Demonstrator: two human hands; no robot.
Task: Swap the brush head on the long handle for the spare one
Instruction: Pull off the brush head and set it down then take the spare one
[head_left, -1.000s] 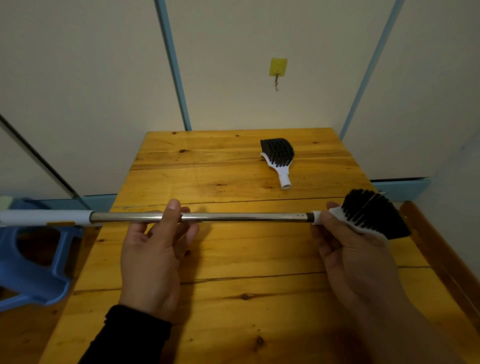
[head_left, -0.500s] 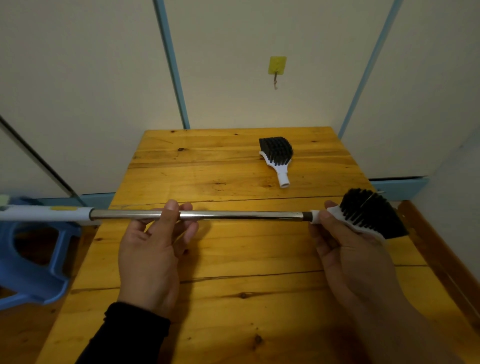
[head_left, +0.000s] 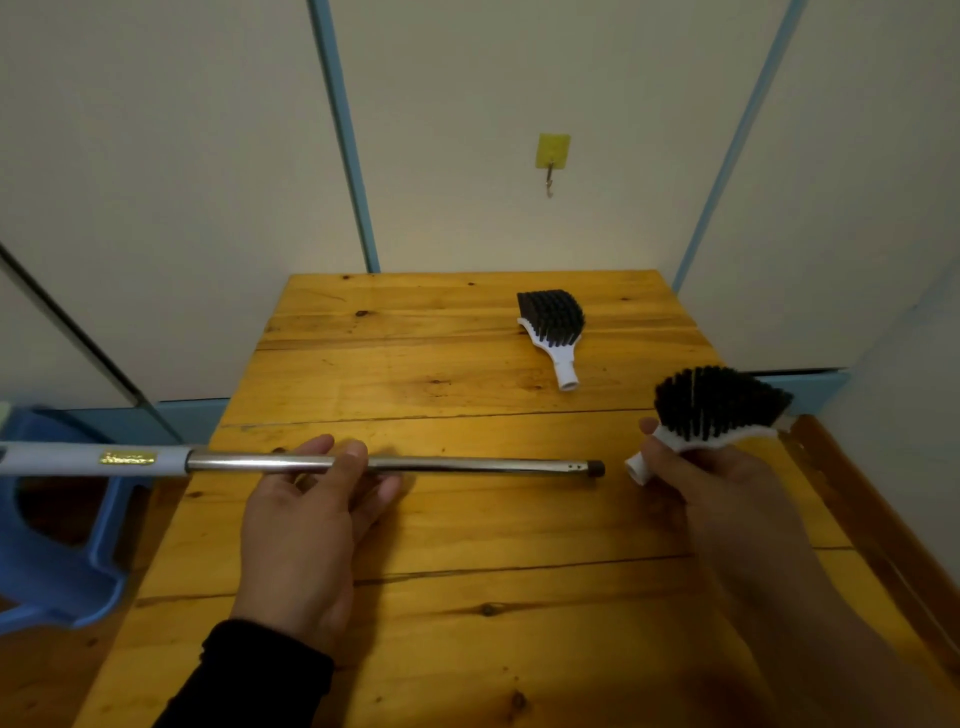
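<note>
Lying crosswise, long handle (head_left: 467, 464) in left hand (head_left: 306, 525); right hand (head_left: 711, 483) fingers clasping detached brush head (head_left: 717, 405), socket leftward

Two brush heads (head_left: 551, 318) (head_left: 717, 405), one handle (head_left: 467, 465)

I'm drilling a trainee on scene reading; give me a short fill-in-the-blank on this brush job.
1. The left hand holds the long ____.
2. The brush head in the right hand is ____ from the handle.
3. The spare head lies on the ____.
4. A yellow hook hangs on the ____.

Answers: handle; detached; table; wall
</note>
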